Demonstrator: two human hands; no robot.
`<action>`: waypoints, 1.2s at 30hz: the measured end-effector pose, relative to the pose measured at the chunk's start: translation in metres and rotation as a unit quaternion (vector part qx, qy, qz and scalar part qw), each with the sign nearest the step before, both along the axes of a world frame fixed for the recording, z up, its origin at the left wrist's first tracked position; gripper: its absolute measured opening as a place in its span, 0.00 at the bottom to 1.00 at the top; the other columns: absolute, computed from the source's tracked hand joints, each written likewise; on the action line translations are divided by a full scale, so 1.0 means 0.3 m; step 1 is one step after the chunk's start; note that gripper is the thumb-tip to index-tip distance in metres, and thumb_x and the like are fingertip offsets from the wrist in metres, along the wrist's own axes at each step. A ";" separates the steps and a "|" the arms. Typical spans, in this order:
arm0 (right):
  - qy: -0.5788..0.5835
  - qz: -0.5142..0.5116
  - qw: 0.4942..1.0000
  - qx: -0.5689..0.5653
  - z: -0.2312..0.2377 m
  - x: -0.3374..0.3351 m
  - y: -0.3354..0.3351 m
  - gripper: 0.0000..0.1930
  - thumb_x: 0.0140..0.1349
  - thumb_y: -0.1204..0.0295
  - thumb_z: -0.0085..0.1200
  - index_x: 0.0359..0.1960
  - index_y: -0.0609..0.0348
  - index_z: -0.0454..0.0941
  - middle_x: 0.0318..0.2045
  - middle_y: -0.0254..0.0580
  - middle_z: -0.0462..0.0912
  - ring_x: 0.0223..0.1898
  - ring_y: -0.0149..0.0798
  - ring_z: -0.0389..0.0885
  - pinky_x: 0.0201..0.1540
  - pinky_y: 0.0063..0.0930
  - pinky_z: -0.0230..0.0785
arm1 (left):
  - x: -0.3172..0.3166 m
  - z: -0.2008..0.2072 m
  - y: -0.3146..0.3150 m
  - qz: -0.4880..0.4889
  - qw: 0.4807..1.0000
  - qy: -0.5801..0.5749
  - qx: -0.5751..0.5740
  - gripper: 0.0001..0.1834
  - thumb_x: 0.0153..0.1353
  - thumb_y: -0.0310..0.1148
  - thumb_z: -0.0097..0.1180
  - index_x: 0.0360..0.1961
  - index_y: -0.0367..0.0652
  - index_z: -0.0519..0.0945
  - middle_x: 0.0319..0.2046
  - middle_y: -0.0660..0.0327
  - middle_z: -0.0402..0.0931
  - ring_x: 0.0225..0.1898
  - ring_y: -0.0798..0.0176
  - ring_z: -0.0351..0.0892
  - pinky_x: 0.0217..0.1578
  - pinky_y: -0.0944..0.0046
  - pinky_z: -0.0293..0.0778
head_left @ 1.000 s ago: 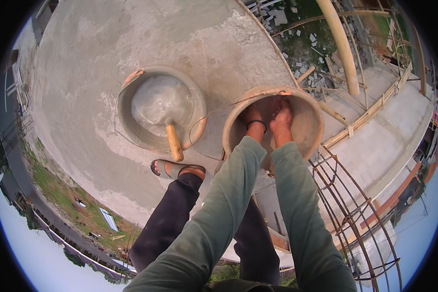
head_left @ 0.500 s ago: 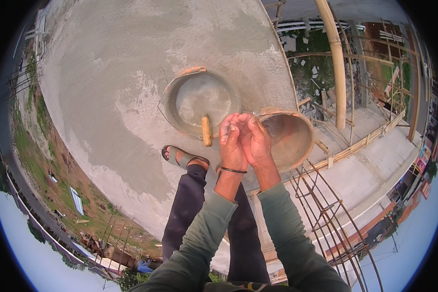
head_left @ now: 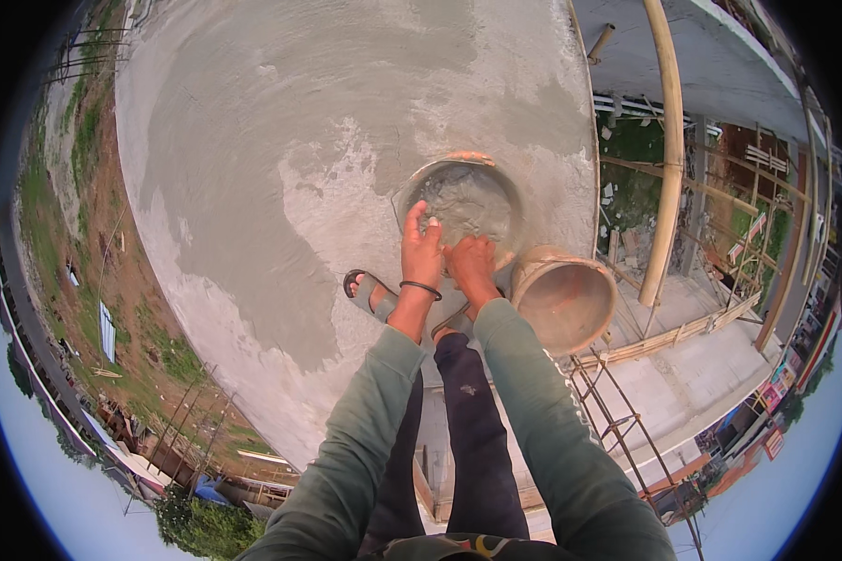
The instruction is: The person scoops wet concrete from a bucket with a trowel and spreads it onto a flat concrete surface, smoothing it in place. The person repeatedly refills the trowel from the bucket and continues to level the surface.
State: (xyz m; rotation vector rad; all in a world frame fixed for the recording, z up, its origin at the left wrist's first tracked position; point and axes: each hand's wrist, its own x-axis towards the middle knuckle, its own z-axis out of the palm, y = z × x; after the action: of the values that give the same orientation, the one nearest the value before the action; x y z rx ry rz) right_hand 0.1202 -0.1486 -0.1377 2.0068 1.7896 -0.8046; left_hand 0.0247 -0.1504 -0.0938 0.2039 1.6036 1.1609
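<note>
A round bucket [head_left: 516,210] with an orange patch on its far rim holds rippling grey, watery mix. Over its near left rim, my left hand [head_left: 421,245] holds nothing, fingers apart and a dark band at the wrist. My right hand [head_left: 471,262] is closed at the near rim, where the wooden handle of a tool stood a moment before. That handle is now covered by the hand, and whatever part is in the mix is out of sight. To the right, a second bucket [head_left: 575,304], stained orange-brown inside, leans tilted with its mouth toward me.
I stand in sandals on a grey concrete slab [head_left: 253,122], partly coated with damp cement. Its right edge drops to lower ground with rubble. Beyond it rise a bamboo pole [head_left: 669,159] and scaffolding; a rusty rebar cage [head_left: 617,421] is at the lower right.
My cupped hands have parted and moved from beside the second bucket to the first. The right hand has closed at the tool's handle. The first bucket's contents have become rippled.
</note>
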 end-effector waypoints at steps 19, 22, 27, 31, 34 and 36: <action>-0.105 0.369 0.909 0.164 0.332 0.111 0.191 0.20 0.62 0.72 0.53 0.56 0.63 0.74 0.31 0.42 0.77 0.31 0.44 0.83 0.27 0.34 0.79 | -0.030 -0.268 -0.183 0.027 0.924 -0.252 -0.285 0.43 0.57 0.47 0.70 0.68 0.58 0.58 0.60 0.56 0.70 0.57 0.49 0.72 0.47 0.42 0.73; -0.147 0.396 0.892 0.161 0.215 0.116 0.219 0.23 0.64 0.72 0.51 0.61 0.63 0.71 0.33 0.43 0.77 0.31 0.43 0.84 0.27 0.31 0.79 | -0.037 -0.282 -0.205 0.015 0.925 -0.290 -0.245 0.40 0.61 0.47 0.67 0.67 0.54 0.57 0.63 0.53 0.65 0.57 0.46 0.74 0.51 0.42 0.72; -0.141 0.308 0.938 0.069 0.086 0.146 0.156 0.23 0.66 0.72 0.48 0.62 0.66 0.68 0.34 0.50 0.80 0.31 0.46 0.86 0.28 0.33 0.79 | -0.056 -0.322 -0.228 -0.011 0.921 -0.310 -0.237 0.35 0.62 0.45 0.67 0.64 0.54 0.62 0.61 0.56 0.69 0.55 0.50 0.76 0.51 0.47 0.74; -0.102 0.217 0.971 0.018 0.083 0.161 0.095 0.21 0.67 0.73 0.46 0.60 0.69 0.69 0.36 0.59 0.84 0.33 0.53 0.87 0.32 0.40 0.80 | -0.040 -0.341 -0.246 0.017 0.928 -0.317 -0.197 0.34 0.62 0.41 0.67 0.64 0.54 0.63 0.59 0.58 0.71 0.56 0.54 0.76 0.52 0.50 0.75; -0.072 0.154 0.984 -0.057 0.099 0.167 0.073 0.20 0.66 0.72 0.46 0.57 0.70 0.71 0.37 0.63 0.84 0.36 0.59 0.86 0.38 0.46 0.80 | -0.024 -0.339 -0.256 0.034 0.934 -0.307 -0.179 0.37 0.62 0.39 0.68 0.67 0.54 0.60 0.60 0.58 0.71 0.57 0.56 0.74 0.52 0.50 0.73; -0.055 0.118 0.986 -0.102 0.101 0.169 0.067 0.19 0.65 0.72 0.48 0.54 0.70 0.73 0.37 0.65 0.85 0.38 0.63 0.86 0.41 0.49 0.79 | -0.015 -0.339 -0.263 0.033 0.934 -0.312 -0.172 0.36 0.65 0.37 0.64 0.68 0.54 0.57 0.62 0.58 0.69 0.59 0.56 0.72 0.53 0.51 0.72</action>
State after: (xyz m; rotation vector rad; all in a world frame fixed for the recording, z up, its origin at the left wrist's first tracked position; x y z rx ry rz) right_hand 0.1708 -0.1285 -0.1074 1.6426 1.7624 -0.7540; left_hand 0.0201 -0.2294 -0.1955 -0.4151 1.2132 0.8529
